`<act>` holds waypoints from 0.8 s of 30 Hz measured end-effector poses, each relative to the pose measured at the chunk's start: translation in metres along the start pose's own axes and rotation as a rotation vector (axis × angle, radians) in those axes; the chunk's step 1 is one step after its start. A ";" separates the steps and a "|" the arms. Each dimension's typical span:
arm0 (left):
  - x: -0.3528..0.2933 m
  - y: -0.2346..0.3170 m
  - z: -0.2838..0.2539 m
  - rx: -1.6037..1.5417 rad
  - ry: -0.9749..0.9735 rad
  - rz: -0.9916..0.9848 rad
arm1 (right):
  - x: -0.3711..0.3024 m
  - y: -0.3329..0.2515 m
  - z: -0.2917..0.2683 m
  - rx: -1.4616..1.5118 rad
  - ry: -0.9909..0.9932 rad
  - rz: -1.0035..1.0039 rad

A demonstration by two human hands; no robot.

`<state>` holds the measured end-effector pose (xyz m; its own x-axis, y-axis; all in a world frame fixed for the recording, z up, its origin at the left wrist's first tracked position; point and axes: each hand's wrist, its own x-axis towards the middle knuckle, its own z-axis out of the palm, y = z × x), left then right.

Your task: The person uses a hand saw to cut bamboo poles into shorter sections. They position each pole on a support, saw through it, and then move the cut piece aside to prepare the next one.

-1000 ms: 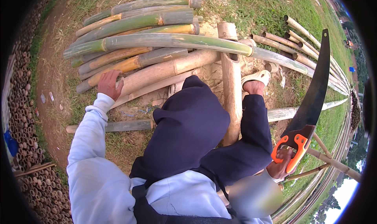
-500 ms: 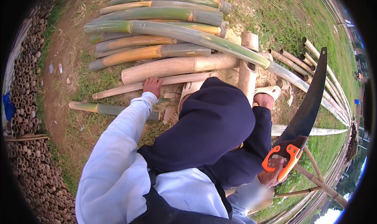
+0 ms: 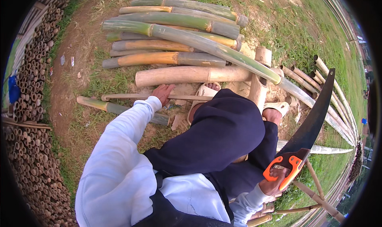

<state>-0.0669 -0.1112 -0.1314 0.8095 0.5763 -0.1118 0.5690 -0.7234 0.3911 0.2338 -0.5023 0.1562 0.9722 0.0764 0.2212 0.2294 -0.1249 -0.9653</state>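
My right hand [image 3: 274, 181] is closed around the orange-and-black handle of a handsaw [image 3: 308, 123], whose dark toothed blade points up and away on my right. With my left arm stretched out, my left hand [image 3: 163, 94] is closed on a narrow split bamboo strip [image 3: 131, 96], seen nearly edge-on. The strip's right end passes near my sandal. Just beyond it lies a thick tan bamboo pole [image 3: 171, 76]. A short green bamboo piece [image 3: 119, 107] rests on the ground nearer to me.
Several cut green and yellow bamboo lengths [image 3: 159, 46] lie beyond, with a long green pole [image 3: 238, 59] slanting across them onto a bamboo support [image 3: 258, 92]. Stacked bamboo [image 3: 36, 163] lines the left side. More poles [image 3: 334, 92] lie at the right.
The bamboo strip under my left hand has turned from its broad face to a thin edge and shifted nearer to me, away from the thick pole. The saw stays in my right hand.
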 end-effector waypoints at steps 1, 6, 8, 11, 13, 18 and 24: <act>-0.002 -0.004 -0.002 0.080 0.001 0.030 | 0.001 0.001 -0.001 0.003 -0.013 0.000; -0.004 -0.002 -0.033 0.107 -0.101 -0.048 | 0.006 0.012 -0.011 -0.062 -0.042 -0.090; 0.003 0.004 -0.062 0.112 -0.100 -0.037 | 0.007 0.011 -0.010 -0.128 0.001 -0.120; 0.027 0.011 -0.119 0.166 0.101 0.074 | 0.010 0.011 -0.011 -0.048 0.016 -0.069; 0.052 0.004 -0.151 0.233 0.203 0.170 | 0.011 0.008 -0.005 0.052 0.045 0.010; 0.128 -0.021 -0.226 0.380 0.224 0.364 | 0.005 -0.008 0.012 0.010 0.058 -0.024; 0.173 -0.032 -0.259 0.476 0.083 0.262 | 0.006 0.001 0.005 -0.009 -0.019 -0.048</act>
<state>0.0174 0.1101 0.0731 0.9297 0.3681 0.0141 0.3682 -0.9276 -0.0627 0.2398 -0.4972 0.1558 0.9591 0.1010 0.2644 0.2762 -0.1294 -0.9523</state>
